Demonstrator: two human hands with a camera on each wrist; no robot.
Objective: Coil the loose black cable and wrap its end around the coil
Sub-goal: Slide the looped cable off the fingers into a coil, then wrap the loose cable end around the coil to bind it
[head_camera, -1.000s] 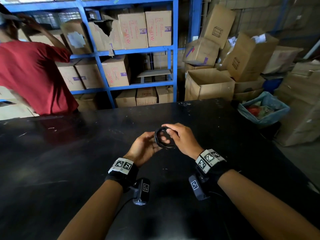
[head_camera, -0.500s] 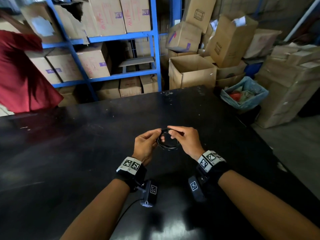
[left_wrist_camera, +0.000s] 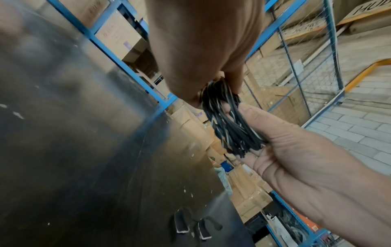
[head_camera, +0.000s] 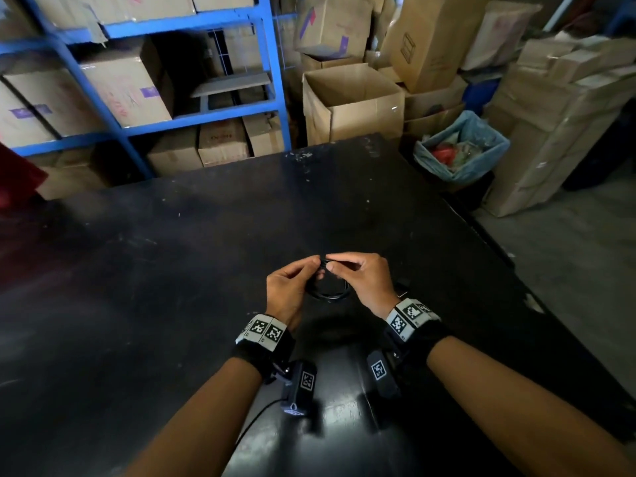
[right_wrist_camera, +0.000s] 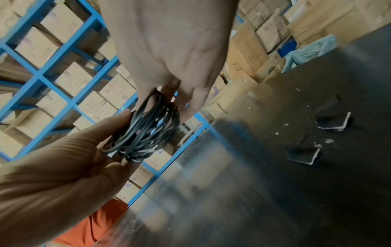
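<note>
The black cable (head_camera: 328, 295) is wound into a small coil of several loops, held between both hands just above the black table (head_camera: 172, 304). My left hand (head_camera: 317, 267) pinches the coil's top at its left, thumb and forefinger curled on the strands. My right hand (head_camera: 328, 262) pinches the same top from the right, fingertips almost touching the left's. In the left wrist view the coil (left_wrist_camera: 228, 120) runs from my left hand (left_wrist_camera: 220, 93) down onto the right palm (left_wrist_camera: 275, 147). In the right wrist view the strands (right_wrist_camera: 146, 130) hang from my right hand (right_wrist_camera: 167, 100) against the left fingers (right_wrist_camera: 114, 123).
Two small dark pieces with white edges (right_wrist_camera: 334, 120) lie on the table by my right wrist. Beyond the far edge stand blue shelves (head_camera: 272, 80) of cartons, open cardboard boxes (head_camera: 354, 101) and a blue-lined bin (head_camera: 461, 149). A red sleeve (head_camera: 17, 180) shows at far left.
The view has tipped down and the person in red has slid nearly out of frame. The coil has dropped from facing me to hanging below my fingertips, which have closed together on its top.
</note>
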